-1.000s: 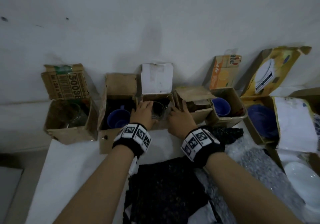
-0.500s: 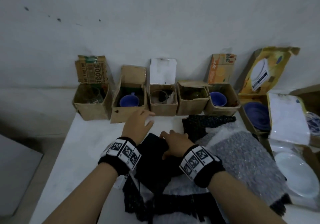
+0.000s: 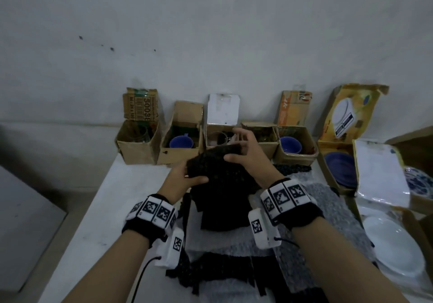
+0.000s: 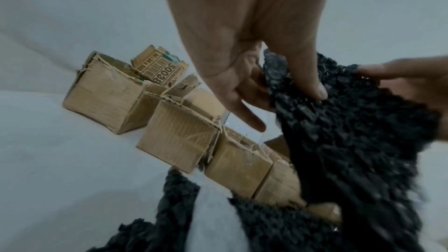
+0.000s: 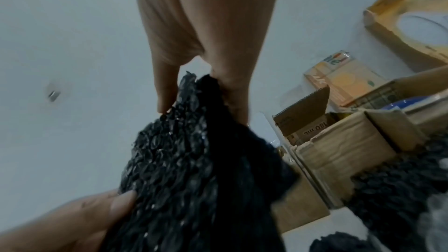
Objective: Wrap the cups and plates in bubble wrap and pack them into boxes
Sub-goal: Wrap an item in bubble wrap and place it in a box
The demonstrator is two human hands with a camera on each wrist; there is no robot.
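- White table [image 3: 98,220] against a plain wall; row of small cardboard boxes [image 3: 138,148] along the far edge, bigger boxes and plates on the right.
- Left hand [image 3: 185,181] pinches the near-left corner of a black bubble wrap sheet [image 3: 218,169], thumb on top.
- Right hand [image 3: 248,153] pinches the far-right edge of the same sheet, thumb and forefinger clamped, the other fingers loose.
- Sheet is lifted clear of the table, its long axis running near-left to far-right between the two grips; the lower part hangs towards the wrap pile [image 3: 234,256].
- Key relation: the glass cup [image 3: 219,137] sits in the middle box just beyond the sheet, far side, almost under the right hand. My read: the right hand is nearer to fetch it.
- Blue cup [image 3: 181,141] in the box to its left is closer to the left hand; a second blue cup [image 3: 290,144] sits far right.
- Cups look unwrapped.
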